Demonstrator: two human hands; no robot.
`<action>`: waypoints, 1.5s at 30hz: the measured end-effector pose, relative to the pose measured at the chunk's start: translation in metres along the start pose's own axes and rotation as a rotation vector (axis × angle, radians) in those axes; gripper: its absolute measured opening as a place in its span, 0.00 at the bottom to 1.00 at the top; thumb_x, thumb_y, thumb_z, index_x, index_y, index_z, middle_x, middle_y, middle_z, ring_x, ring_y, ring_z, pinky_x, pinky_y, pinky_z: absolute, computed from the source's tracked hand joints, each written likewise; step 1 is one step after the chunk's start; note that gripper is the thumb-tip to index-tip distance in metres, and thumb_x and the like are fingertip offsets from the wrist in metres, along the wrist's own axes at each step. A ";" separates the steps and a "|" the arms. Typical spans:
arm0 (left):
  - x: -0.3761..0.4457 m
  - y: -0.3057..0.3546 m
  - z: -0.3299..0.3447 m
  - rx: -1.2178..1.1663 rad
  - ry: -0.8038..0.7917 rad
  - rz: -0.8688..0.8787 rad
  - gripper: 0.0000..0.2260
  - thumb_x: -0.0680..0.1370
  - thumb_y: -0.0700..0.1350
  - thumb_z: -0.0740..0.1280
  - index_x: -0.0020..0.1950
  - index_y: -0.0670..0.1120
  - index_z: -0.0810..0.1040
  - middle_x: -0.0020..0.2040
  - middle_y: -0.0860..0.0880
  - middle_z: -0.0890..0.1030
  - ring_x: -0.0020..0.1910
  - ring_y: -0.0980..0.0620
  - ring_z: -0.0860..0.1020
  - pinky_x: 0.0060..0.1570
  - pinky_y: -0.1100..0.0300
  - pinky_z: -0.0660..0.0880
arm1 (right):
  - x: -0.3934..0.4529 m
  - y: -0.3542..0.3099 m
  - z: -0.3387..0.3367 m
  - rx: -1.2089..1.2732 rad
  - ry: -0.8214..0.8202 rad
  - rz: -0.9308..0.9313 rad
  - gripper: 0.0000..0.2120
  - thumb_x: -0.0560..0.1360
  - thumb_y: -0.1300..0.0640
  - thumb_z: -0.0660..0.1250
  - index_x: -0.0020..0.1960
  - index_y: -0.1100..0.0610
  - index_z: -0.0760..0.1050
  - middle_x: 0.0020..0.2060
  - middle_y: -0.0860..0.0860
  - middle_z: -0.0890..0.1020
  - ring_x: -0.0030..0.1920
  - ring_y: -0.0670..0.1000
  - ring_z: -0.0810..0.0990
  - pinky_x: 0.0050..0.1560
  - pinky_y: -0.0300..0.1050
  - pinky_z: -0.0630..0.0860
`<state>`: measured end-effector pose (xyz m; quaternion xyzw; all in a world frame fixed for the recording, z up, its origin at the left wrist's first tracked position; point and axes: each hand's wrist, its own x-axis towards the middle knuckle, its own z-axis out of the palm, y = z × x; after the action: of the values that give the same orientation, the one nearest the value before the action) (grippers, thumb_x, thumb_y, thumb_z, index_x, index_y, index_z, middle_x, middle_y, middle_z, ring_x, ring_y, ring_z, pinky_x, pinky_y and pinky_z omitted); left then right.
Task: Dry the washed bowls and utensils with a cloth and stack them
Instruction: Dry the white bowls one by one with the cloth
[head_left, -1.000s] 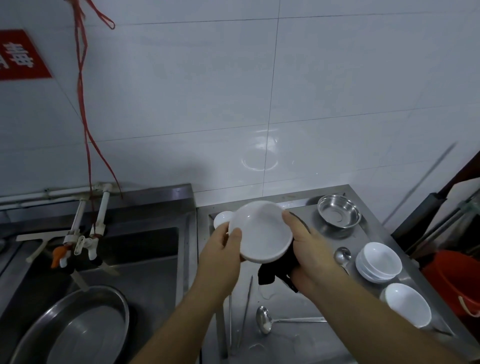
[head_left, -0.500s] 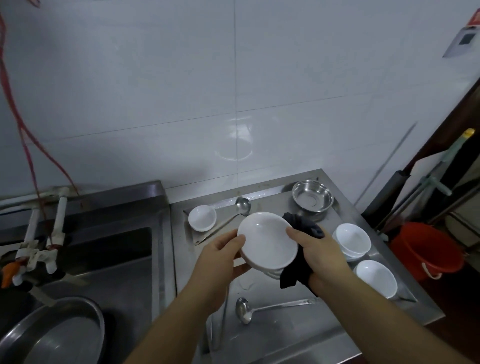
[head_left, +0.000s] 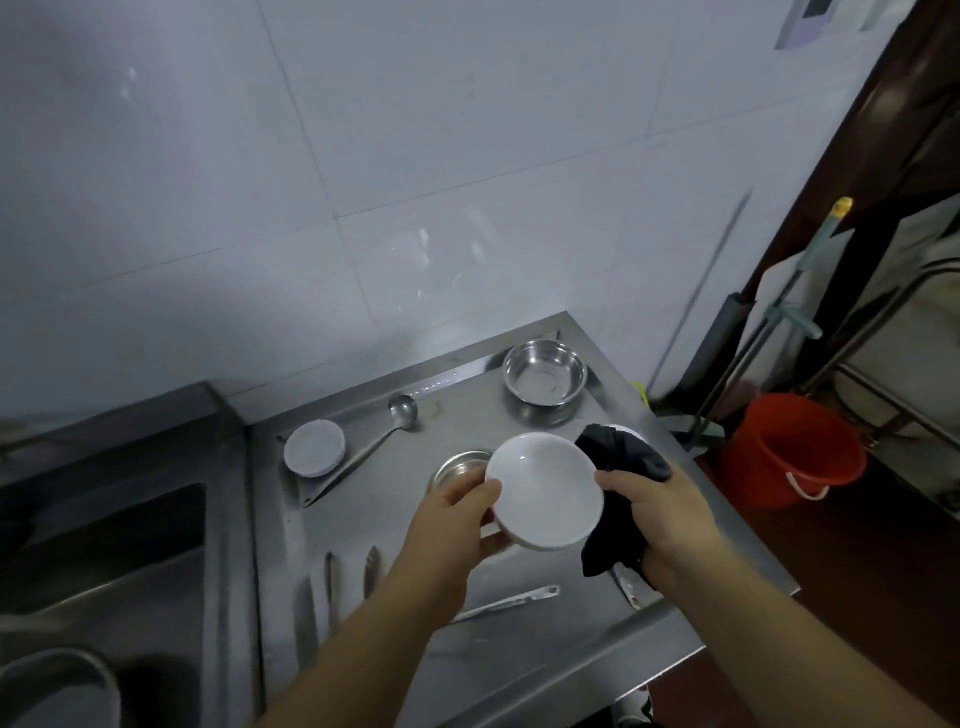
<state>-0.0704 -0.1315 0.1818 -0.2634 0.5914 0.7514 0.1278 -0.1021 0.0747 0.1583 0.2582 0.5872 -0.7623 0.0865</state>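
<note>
Bowl (head_left: 545, 491) swung rightward with both hands, left hand (head_left: 457, 525) pinching rim, right hand (head_left: 660, 514) gripping dark cloth (head_left: 621, 462), stacked bowls hidden.

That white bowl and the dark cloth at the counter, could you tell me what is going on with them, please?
A person is drying dishes at a steel counter. The left hand holds a white bowl by its rim, while the right hand grips a dark cloth against the bowl's other edge. Below them on the counter sit a steel bowl, a small white dish, a ladle and other utensils that still lie loose.
</note>
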 end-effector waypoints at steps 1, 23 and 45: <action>0.005 -0.003 0.015 0.009 0.000 -0.017 0.10 0.84 0.41 0.66 0.61 0.49 0.85 0.60 0.42 0.84 0.59 0.41 0.83 0.51 0.50 0.85 | 0.009 -0.005 -0.013 -0.002 0.007 0.006 0.13 0.74 0.70 0.73 0.57 0.59 0.84 0.47 0.64 0.88 0.43 0.65 0.87 0.43 0.60 0.82; 0.088 -0.111 0.229 0.065 0.176 -0.234 0.08 0.81 0.37 0.68 0.58 0.45 0.81 0.59 0.43 0.83 0.58 0.43 0.83 0.49 0.52 0.85 | 0.152 -0.014 -0.210 -0.343 0.070 0.058 0.23 0.70 0.68 0.75 0.59 0.47 0.82 0.50 0.50 0.86 0.52 0.58 0.85 0.56 0.65 0.83; 0.135 -0.199 0.208 0.373 0.372 -0.316 0.11 0.81 0.40 0.66 0.57 0.54 0.84 0.47 0.54 0.86 0.42 0.50 0.84 0.45 0.51 0.86 | 0.185 0.065 -0.203 -0.645 0.039 0.065 0.19 0.76 0.64 0.71 0.47 0.38 0.73 0.43 0.44 0.82 0.45 0.48 0.81 0.49 0.54 0.79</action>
<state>-0.1332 0.1047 -0.0214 -0.4574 0.6840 0.5394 0.1787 -0.1723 0.2779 -0.0250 0.2508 0.7914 -0.5288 0.1767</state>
